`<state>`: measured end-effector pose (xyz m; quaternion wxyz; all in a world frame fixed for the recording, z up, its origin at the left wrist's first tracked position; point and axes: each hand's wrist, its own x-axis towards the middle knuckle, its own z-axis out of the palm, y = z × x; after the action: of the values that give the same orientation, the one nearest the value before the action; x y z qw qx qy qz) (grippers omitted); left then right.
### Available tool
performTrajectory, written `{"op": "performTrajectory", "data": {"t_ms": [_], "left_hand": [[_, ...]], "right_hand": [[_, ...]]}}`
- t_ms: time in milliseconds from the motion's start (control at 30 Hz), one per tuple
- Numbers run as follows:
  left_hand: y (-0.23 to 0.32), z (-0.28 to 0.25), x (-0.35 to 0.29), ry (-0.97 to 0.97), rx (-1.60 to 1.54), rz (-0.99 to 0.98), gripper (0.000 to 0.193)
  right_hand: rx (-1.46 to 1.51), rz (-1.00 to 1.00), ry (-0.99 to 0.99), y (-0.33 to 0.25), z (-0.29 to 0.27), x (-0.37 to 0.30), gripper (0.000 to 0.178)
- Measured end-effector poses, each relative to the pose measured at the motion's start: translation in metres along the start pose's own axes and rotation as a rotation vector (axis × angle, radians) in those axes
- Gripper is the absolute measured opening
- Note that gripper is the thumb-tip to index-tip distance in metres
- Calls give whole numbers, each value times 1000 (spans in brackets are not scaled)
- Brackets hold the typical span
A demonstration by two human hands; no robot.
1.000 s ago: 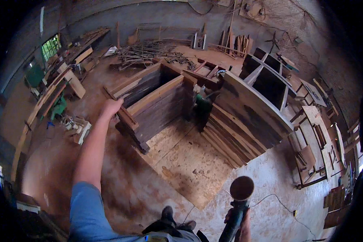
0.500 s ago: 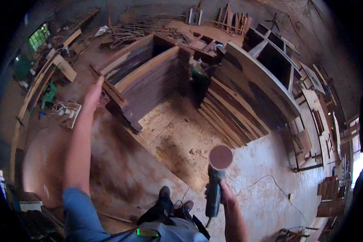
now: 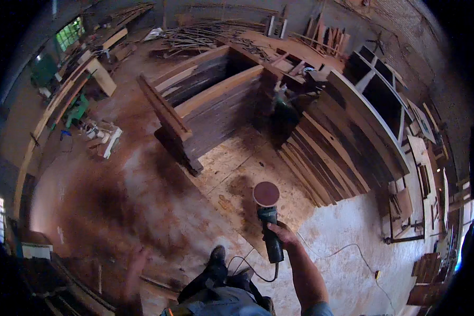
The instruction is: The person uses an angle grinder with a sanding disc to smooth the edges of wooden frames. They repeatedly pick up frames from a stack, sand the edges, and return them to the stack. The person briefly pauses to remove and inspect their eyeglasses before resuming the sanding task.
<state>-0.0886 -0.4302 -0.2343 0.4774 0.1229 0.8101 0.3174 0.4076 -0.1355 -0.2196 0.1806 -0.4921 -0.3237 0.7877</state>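
Observation:
My right hand (image 3: 283, 233) is wrapped round the dark body of an angle grinder (image 3: 272, 237). The tool's round, reddish-brown sanding disc (image 3: 266, 194) points away from me, above the board on the floor. A black cord loops from its rear end toward my feet. My left hand (image 3: 138, 259) hangs low on the left, apart from everything I can see; motion smears its fingers. Ahead stands a wooden cabinet frame (image 3: 216, 108) with a broad wooden edge piece (image 3: 166, 108) along its left side. Nothing touches that frame.
A pale board (image 3: 231, 179) lies on the floor beneath the cabinet. Stacked dark planks (image 3: 326, 155) and a large panelled frame (image 3: 379, 126) stand at right. A thin cable (image 3: 347, 245) crosses the floor at right. Scrap wood (image 3: 200, 37) is piled at the back; a green tool (image 3: 78, 109) stands left.
My left hand has let go of the cabinet's edge piece and dropped toward my lower left. The grinder has moved slightly left and up in my right hand. The view has shifted left.

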Motion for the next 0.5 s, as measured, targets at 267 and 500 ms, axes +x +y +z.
{"op": "performTrajectory", "data": {"t_ms": [267,500], "left_hand": [[-122,39,-83,-24,332,-79,25],[-37,53,-132,184,268,162,19]], "right_hand": [[-713,-56,91,-15,-11,7,48],[-1199,-172,408,-6,1,-7,58]]}}
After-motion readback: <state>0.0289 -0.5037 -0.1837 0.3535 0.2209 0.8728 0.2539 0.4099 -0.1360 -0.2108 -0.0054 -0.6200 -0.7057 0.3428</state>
